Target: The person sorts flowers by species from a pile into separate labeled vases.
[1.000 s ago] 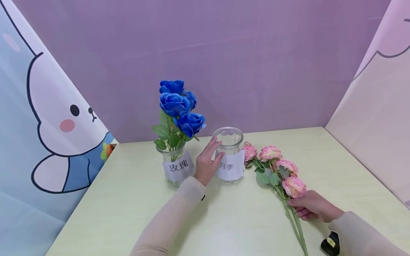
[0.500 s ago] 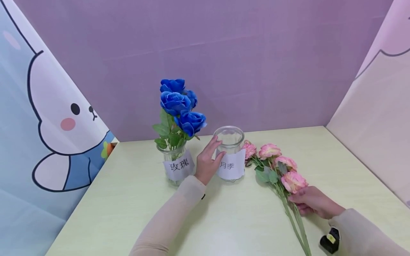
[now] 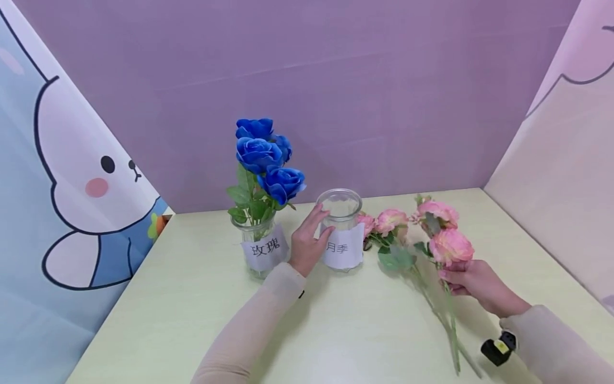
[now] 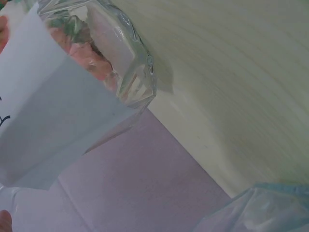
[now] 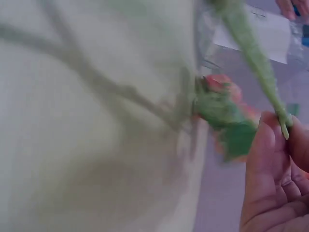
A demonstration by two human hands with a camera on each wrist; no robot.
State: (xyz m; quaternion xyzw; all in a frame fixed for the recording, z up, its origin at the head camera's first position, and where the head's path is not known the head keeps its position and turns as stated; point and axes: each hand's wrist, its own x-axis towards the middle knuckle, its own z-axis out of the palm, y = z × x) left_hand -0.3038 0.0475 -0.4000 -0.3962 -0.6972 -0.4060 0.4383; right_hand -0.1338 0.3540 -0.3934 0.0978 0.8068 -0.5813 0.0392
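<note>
My left hand (image 3: 309,242) holds a glass jar (image 3: 340,205), thumb at the front and fingers along its left side near the rim. The jar bears a white paper label (image 3: 343,248) with black characters; no stems stand inside. In the right wrist view, my right hand (image 5: 277,179) pinches a green stem (image 5: 258,60) between thumb and fingertips. This belongs to a pink artificial flower (image 3: 451,248), raised with its bloom just above my right hand (image 3: 475,282) in the head view. More pink flowers (image 3: 390,220) lie on the table right of the jar.
Left of the jar, a second labelled glass jar (image 3: 261,253) holds several blue roses (image 3: 259,154). A purple backdrop (image 3: 384,106) closes the pale table (image 3: 192,320) behind, with printed cloth panels (image 3: 72,213) at both sides.
My right hand has lifted a pink flower away from the others, moving slightly up and right; the stems have spread apart. My left hand stays at the jar.
</note>
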